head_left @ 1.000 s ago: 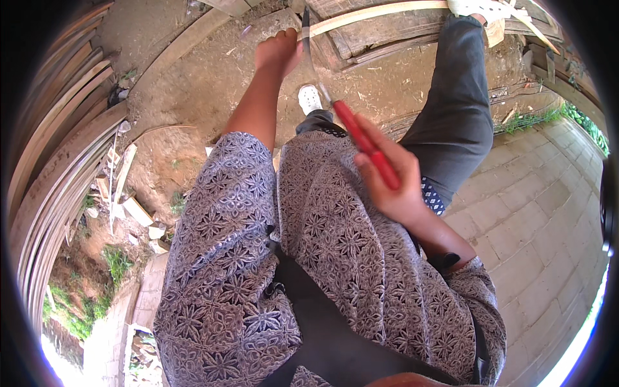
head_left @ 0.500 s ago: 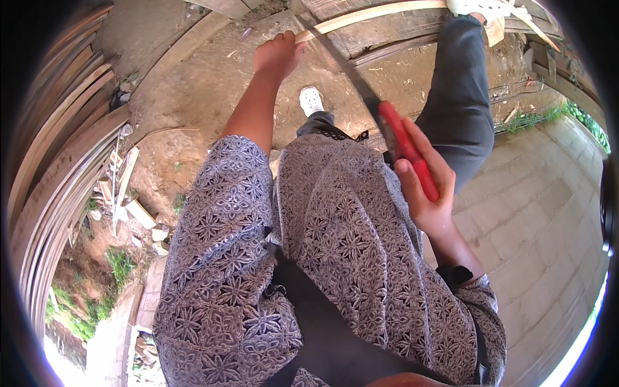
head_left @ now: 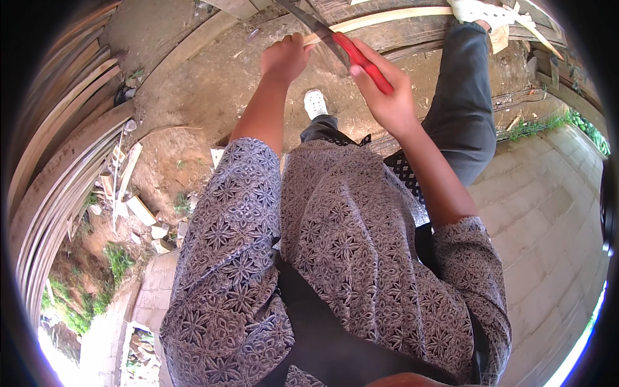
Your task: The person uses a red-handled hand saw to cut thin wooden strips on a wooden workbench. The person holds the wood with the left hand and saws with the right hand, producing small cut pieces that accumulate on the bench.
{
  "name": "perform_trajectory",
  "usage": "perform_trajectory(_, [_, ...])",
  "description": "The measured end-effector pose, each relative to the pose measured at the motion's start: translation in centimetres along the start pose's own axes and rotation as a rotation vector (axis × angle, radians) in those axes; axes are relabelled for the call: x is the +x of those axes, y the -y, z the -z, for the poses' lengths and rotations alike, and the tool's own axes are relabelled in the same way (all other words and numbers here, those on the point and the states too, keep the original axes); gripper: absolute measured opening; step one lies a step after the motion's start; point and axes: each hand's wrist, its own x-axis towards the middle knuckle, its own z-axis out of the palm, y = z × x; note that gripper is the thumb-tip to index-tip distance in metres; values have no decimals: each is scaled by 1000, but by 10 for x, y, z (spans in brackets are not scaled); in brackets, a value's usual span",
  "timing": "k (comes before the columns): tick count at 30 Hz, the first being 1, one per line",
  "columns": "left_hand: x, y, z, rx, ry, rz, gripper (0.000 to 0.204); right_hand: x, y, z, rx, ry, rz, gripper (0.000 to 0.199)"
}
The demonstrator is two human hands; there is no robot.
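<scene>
My right hand [head_left: 385, 97] is wrapped round the red handle of a handsaw [head_left: 365, 62]. The saw's dark blade runs up and to the left, crossing the light wooden strip [head_left: 387, 17] near its left end. My left hand [head_left: 284, 59] is closed on that end of the strip, just left of the blade. From there the strip stretches away to the right, lying over darker boards. My white shoe [head_left: 474, 11] presses on its far right part. How deep the teeth sit in the wood cannot be made out.
Long planks [head_left: 58, 168] are stacked along the left side. Wood offcuts [head_left: 140, 211] and rubble lie beside them on the dirt ground. My other white shoe [head_left: 315, 103] stands on the dirt. At the right is a paved block floor [head_left: 535, 213], with grass at its far edge.
My right hand has pushed the saw forward and to the left, away from my body, so the handle is now close to the strip. My left hand stays on the strip.
</scene>
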Motion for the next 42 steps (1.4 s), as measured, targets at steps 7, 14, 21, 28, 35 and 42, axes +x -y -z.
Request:
perform_trajectory(7, [-5,-4,6,18,48,22,47,13,-26,-19,-7,-36,-18,47])
perform_trajectory(14, [-1,-2,5,-44,51,-9,43,-3,-25,-14,-36,-34,-16,48])
perform_trajectory(21, [5,9,6,-43,66,-16,43,-104,43,39,-138,49,-200,51])
perform_trajectory(28, [3,14,5,-12,54,-17,44,-127,96,83,-53,62,-271,51])
perform_trajectory(35, [5,7,2,-19,61,1,44,-44,17,17,-74,1,-93,48])
perform_trajectory(42, [2,3,7,-19,82,9,43,-34,-1,9,-64,-31,-27,47])
